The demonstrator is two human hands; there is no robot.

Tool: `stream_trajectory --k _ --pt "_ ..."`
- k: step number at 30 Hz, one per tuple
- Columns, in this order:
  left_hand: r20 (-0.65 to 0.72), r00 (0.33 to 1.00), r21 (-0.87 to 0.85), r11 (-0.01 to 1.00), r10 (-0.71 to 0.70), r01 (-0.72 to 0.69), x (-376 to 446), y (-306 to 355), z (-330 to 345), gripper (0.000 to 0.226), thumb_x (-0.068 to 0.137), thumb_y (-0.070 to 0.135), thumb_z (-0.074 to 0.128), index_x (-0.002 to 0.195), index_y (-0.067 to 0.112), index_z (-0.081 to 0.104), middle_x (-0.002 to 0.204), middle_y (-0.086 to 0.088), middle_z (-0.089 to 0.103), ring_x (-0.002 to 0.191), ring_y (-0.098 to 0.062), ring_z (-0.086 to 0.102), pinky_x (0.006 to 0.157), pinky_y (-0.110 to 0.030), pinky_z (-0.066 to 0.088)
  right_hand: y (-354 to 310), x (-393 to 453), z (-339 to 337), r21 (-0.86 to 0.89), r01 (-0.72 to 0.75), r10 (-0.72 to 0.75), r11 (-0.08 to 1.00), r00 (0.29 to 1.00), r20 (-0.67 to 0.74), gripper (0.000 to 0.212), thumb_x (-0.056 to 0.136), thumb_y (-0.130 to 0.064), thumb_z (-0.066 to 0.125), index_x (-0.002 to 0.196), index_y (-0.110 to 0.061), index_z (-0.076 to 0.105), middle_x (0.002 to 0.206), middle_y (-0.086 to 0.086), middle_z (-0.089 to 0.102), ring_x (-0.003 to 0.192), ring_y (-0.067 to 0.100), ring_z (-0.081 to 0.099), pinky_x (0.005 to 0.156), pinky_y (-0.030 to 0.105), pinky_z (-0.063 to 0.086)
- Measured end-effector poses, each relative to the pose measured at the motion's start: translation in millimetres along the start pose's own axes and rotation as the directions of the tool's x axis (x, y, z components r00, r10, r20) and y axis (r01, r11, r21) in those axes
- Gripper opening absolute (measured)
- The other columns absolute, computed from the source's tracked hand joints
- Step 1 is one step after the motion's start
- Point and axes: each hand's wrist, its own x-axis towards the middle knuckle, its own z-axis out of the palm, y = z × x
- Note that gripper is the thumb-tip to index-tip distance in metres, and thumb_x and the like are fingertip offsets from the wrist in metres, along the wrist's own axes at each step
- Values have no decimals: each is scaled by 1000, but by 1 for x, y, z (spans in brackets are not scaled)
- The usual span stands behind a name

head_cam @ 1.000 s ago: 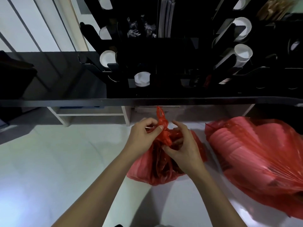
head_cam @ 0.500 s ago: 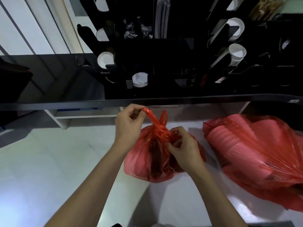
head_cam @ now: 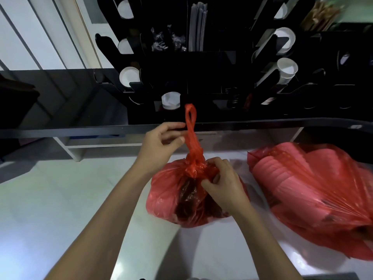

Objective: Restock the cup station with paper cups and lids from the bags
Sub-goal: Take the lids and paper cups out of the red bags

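A small red plastic bag [head_cam: 169, 195] with dark contents sits on the pale floor below the counter. My left hand [head_cam: 159, 146] pinches its stretched handle loop [head_cam: 190, 126] and holds it upward. My right hand [head_cam: 224, 184] grips the knotted neck of the bag. A larger red bag [head_cam: 314, 190] full of stacked pale lids lies to the right. Above stands the black cup station [head_cam: 212, 73], with white cups in its left slots [head_cam: 129, 76] and right slots [head_cam: 286, 69].
A black counter edge [head_cam: 60, 131] runs across the view just above my hands. White shelf legs [head_cam: 74, 150] stand under it on the left. A dark object [head_cam: 16, 106] sits at the far left. Pale floor [head_cam: 60, 209] spreads to the left of the bags.
My left hand has pulled one handle loop up out of the knot, stretching it tall. My right hand has stayed on the bag's neck. The view has shifted slightly.
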Motion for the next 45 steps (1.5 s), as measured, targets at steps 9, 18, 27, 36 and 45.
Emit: stream_trajectory --k 9,18,27,36,45 --pt "163 985 396 918 -62 -8 -19 -40 -1 20 91 8 68 103 22 75 101 15 73 95 7 64 80 -5 44 9 2 5 50 72 -62 996 980 -187 8 92 -31 74 99 -36 71 97 -19 61 88 -1 61 79 20 49" --pt "195 980 496 859 33 -128 -30 -54 7 14 88 18 74 84 32 70 94 14 64 94 11 51 85 -12 34 10 -1 7 122 108 -71 987 960 -272 10 93 -24 73 93 -34 72 97 -17 62 92 2 61 80 16 46" --pt "-207 972 485 874 113 1 -22 -64 -36 14 94 13 68 89 26 68 94 13 64 93 -16 62 88 -43 54 34 9 -31 224 -164 260 961 814 -520 4 96 -18 65 95 -19 70 91 -1 67 94 25 66 83 29 42" --pt "-87 993 459 888 84 -35 -25 -53 -30 36 90 10 65 120 29 68 114 22 64 114 -16 58 102 -42 49 6 1 -25 -44 -74 32 996 801 -598 33 86 -17 68 119 -24 66 121 1 60 110 23 50 104 43 36" --pt "154 988 439 896 2 -70 -3 -27 -9 44 97 54 53 140 43 51 108 23 69 119 -16 57 109 -49 42 -17 27 -19 -233 -41 -26 972 960 -279 61 96 -60 55 150 -33 41 128 -1 67 120 28 50 107 44 31"
